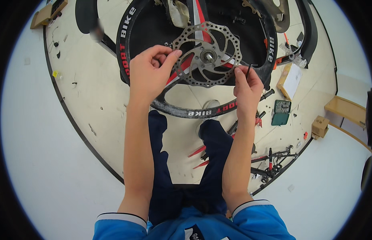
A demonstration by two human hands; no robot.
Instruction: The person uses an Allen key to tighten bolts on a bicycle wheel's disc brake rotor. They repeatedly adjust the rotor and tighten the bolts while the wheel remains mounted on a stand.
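A silver brake disc (190, 76) with a drilled rim and curved spokes sits over the hub (208, 57) of a black bicycle wheel (172, 109) with red and white spokes. At the disc's left edge is my left hand (150, 72), fingers curled and thumb against the rim; its fingertips are partly hidden. My right hand (248, 90) is closed at the disc's lower right edge, thumb and forefinger by the rim. A thin black hex key (248, 71) sticks up from between its fingers. Whether the disc is bolted on, I cannot tell.
On the floor at right lie an open green case (280, 119) of small parts, a cardboard box (289, 81) and a black-and-red bike frame (270, 160). A small brown carton (320, 126) stands farther right. My legs (216, 148) are below the wheel.
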